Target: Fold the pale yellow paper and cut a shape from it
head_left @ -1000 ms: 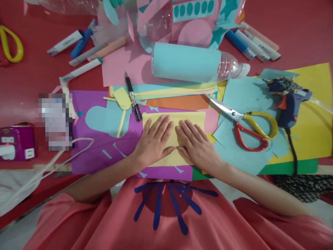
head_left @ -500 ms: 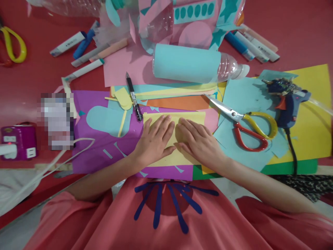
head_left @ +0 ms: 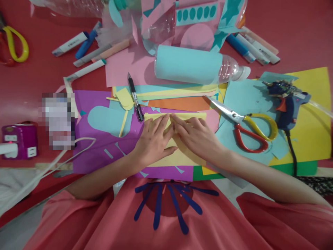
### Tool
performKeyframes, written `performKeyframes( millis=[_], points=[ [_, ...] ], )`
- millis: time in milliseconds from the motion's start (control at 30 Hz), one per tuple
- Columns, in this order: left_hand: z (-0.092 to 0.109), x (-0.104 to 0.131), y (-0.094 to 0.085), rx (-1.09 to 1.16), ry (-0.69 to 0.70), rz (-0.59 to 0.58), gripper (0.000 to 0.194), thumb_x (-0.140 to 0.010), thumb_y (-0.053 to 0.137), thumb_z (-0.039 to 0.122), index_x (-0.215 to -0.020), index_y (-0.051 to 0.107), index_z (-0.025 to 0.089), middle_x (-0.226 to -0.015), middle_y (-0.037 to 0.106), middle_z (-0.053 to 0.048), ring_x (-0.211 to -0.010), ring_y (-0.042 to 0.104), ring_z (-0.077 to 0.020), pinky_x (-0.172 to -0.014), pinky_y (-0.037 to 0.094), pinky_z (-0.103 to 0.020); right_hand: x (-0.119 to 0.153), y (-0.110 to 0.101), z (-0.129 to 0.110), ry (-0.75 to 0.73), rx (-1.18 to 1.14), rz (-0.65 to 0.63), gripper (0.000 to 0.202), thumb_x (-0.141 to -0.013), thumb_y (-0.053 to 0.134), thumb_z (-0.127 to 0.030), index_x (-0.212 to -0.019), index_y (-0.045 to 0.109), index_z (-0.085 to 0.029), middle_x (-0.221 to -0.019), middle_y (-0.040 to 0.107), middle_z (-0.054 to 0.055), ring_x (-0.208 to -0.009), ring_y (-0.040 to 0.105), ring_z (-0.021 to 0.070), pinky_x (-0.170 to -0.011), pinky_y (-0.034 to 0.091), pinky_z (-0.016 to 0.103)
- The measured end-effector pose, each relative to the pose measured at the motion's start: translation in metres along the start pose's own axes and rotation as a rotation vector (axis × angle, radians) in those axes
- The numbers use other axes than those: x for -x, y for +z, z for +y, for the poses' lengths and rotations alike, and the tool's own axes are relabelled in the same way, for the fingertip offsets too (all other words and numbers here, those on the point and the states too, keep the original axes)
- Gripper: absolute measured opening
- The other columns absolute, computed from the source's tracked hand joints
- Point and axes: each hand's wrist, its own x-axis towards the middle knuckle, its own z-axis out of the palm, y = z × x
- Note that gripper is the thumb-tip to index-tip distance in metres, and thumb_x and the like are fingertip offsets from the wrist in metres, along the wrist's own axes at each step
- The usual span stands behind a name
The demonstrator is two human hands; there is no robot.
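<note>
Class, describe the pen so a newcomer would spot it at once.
On the red table, find the bottle wrapped in light blue paper. Left of its base and nearer the person, the pen lies slanted across paper strips. Slim and mostly black, it differs from the thicker markers.

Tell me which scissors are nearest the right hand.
The scissors on the light blue paper, between that hand and the glue gun. The other pair lies at the picture's upper left, partly cut off.

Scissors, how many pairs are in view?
2: one pair on light-blue paper at right; another pair at upper left, partly out of view. Others could be hidden.
</note>
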Motion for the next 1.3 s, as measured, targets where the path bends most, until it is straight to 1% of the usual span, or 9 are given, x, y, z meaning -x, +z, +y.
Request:
performKeyframes(
  millis=[167,300,400,500,667,800,967,1133,1300],
  points=[
    [-0.002,-0.003,-0.004,-0.109,0.025,0.002,0.063,-0.094,0.056,0.054,-0.143,0.056,0.015,-0.154,0.051,-0.024,-0.134,0.054,-0.0382,-0.106,0.044,-0.054,-0.005,-0.006,0.001,-0.042,0.050,0.015,0.036,-0.092,0.043,-0.001,-0.115,0.068,-0.013,-0.151,0.059,0.010,-0.082,0.054,0.0247,-0.066,0.042,0.042],
    [-0.007,-0.005,-0.006,-0.116,0.042,0.005,0.055,-0.096,0.052,0.055,-0.137,0.061,0.019,-0.153,0.053,-0.020,-0.129,0.057,-0.0352,-0.098,0.048,-0.050,-0.011,-0.009,-0.003,-0.006,0.058,0.027,0.036,-0.093,0.042,-0.002,-0.117,0.067,-0.013,-0.143,0.064,0.012,-0.083,0.055,0.0254,-0.069,0.043,0.041],
    [-0.007,-0.005,-0.008,-0.121,0.037,-0.019,0.051,-0.097,0.051,0.055,-0.132,0.064,0.020,-0.154,0.052,-0.018,-0.130,0.056,-0.0337,-0.097,0.047,-0.048,-0.015,-0.011,-0.005,0.016,0.042,0.047,0.033,-0.094,0.042,-0.004,-0.116,0.066,-0.012,-0.135,0.068,0.014,-0.081,0.055,0.0257,-0.068,0.042,0.040],
    [-0.003,-0.005,-0.008,-0.120,-0.010,-0.037,0.050,-0.095,0.055,0.055,-0.132,0.064,0.022,-0.156,0.050,-0.017,-0.131,0.054,-0.0344,-0.097,0.047,-0.048,-0.017,-0.012,-0.005,0.034,0.047,0.049,0.028,-0.095,0.044,-0.006,-0.110,0.066,-0.014,-0.130,0.071,0.013,-0.078,0.053,0.0245,-0.068,0.039,0.039],
    [-0.001,0.000,-0.010,-0.090,-0.065,-0.003,0.051,-0.093,0.059,0.053,-0.136,0.062,0.026,-0.156,0.050,-0.016,-0.132,0.052,-0.0352,-0.098,0.047,-0.048,-0.017,-0.014,-0.004,0.067,-0.008,0.025,0.023,-0.096,0.045,-0.007,-0.105,0.065,-0.015,-0.131,0.071,0.012,-0.076,0.051,0.0236,-0.070,0.037,0.039],
    [-0.004,0.005,-0.009,-0.127,-0.048,0.045,0.045,-0.096,0.055,0.053,-0.130,0.066,0.026,-0.153,0.053,-0.017,-0.129,0.054,-0.0350,-0.095,0.048,-0.047,-0.014,-0.015,-0.003,0.078,-0.002,0.061,0.024,-0.095,0.045,-0.005,-0.106,0.065,-0.016,-0.134,0.071,0.011,-0.075,0.052,0.0228,-0.068,0.034,0.038],
    [-0.008,0.009,-0.005,-0.170,-0.025,0.109,0.053,-0.097,0.054,0.054,-0.143,0.057,0.028,-0.151,0.056,-0.015,-0.128,0.057,-0.0316,-0.093,0.049,-0.044,-0.006,-0.015,0.003,0.136,0.034,0.053,0.025,-0.093,0.049,-0.006,-0.110,0.066,-0.013,-0.128,0.074,0.012,-0.074,0.053,0.0234,-0.067,0.037,0.038],
    [-0.008,0.010,-0.007,-0.234,0.001,0.174,0.052,-0.097,0.053,0.057,-0.141,0.058,0.029,-0.144,0.063,-0.013,-0.122,0.062,-0.0287,-0.088,0.050,-0.041,0.002,-0.018,0.008,0.181,0.048,0.040,0.028,-0.092,0.052,-0.005,-0.114,0.068,-0.011,-0.123,0.076,0.010,-0.073,0.056,0.0224,-0.064,0.039,0.037],
    [-0.012,0.015,-0.012,-0.288,-0.014,0.163,0.050,-0.100,0.047,0.055,-0.140,0.058,0.028,-0.144,0.063,-0.014,-0.122,0.061,-0.0284,-0.086,0.050,-0.040,0.007,-0.019,0.010,0.177,0.100,0.045,0.026,-0.091,0.052,-0.005,-0.108,0.071,-0.012,-0.125,0.076,0.010,-0.072,0.058,0.0215,-0.064,0.041,0.036]
  ],
)
